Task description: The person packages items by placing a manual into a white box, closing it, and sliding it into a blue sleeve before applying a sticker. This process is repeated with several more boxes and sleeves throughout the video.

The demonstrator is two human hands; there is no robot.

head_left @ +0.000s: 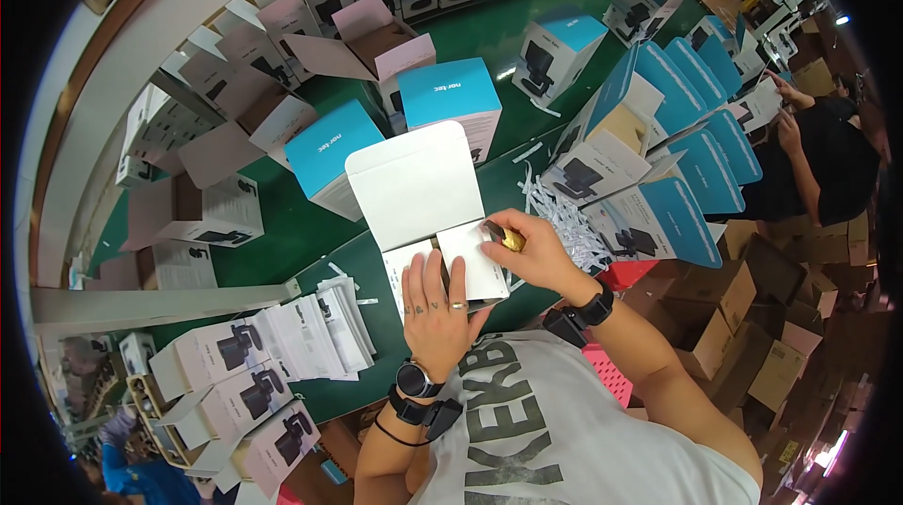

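White box (475, 256) lying open on the green surface (259, 256)

The box's lid (414, 181) is standing raised at the far side. The left hand (437, 309) is resting across the box, fingers slightly spread. The right hand (538, 253) is holding a small gold-and-dark object (511, 238) by the box's right edge; its kind is hard to tell. A blue-topped carton (450, 96) is standing just beyond, a leaflet stack (306, 334) is lying left, and shredded paper (564, 223) is lying right.

Brown cardboard cartons (777, 375) near a black-clad co-worker (837, 171), another person (146, 467) in blue at lower left
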